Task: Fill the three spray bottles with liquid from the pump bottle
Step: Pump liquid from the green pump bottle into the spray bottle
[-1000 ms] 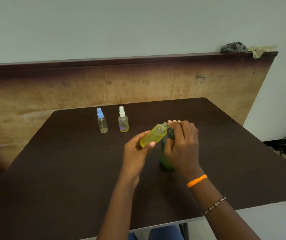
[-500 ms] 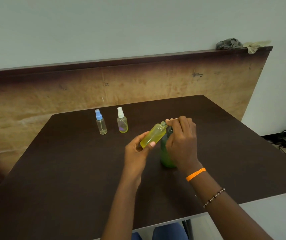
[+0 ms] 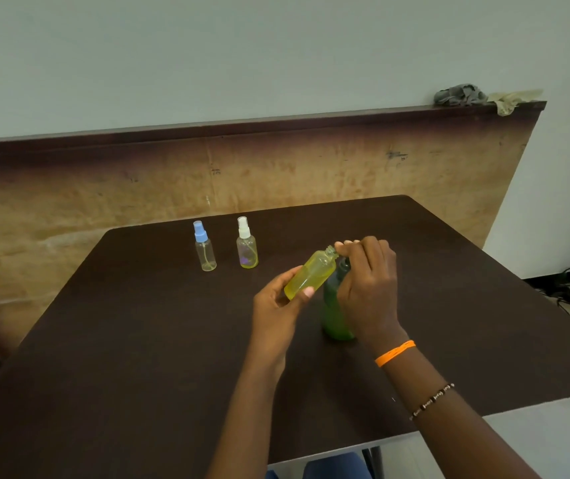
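Two spray bottles [image 3: 226,243] (side by side) behind pump bottle [image 3: 336,305].

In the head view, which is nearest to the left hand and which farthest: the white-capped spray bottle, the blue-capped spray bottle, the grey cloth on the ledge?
1. The small clear white-capped spray bottle, just beyond the left hand, slightly to its left.
2. The small clear blue-capped spray bottle, farther left on the dark table.
3. The crumpled grey cloth, up on the ledge, far right.

A dark brown table [image 3: 138,340] stands before a worn wooden panel [image 3: 103,188] and pale wall [image 3: 242,57].
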Demonstrator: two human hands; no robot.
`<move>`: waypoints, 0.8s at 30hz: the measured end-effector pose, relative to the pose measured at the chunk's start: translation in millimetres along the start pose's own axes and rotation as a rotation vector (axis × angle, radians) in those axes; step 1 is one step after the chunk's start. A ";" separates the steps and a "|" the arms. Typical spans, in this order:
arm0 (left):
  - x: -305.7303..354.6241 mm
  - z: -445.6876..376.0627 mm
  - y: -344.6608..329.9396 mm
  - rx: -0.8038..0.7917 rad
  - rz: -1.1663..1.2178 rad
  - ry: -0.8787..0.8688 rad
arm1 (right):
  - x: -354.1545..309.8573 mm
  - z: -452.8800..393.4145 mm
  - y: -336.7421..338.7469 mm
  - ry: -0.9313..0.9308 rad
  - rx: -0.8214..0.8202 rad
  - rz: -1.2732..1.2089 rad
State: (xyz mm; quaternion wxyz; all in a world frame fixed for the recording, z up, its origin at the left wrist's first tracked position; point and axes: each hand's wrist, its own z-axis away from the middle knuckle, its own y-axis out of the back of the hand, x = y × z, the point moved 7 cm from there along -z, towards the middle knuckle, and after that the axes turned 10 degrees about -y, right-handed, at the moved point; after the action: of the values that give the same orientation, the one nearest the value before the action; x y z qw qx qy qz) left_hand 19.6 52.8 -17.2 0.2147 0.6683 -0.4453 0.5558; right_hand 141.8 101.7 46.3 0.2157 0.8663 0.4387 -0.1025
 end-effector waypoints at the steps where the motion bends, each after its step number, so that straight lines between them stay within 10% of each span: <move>1: 0.5 0.1 0.2 -0.001 0.000 -0.001 | -2.0 -3.2 0.8 0.004 -0.011 0.017; 24: -1.0 1.6 0.5 0.007 0.011 -0.022 | -1.2 3.5 1.5 -0.003 0.027 0.001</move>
State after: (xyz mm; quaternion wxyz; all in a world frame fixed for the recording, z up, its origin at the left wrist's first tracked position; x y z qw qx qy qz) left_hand 20.1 51.6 -18.7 0.2045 0.6727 -0.4494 0.5511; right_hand 142.3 98.4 44.1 0.2047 0.8692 0.4365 -0.1095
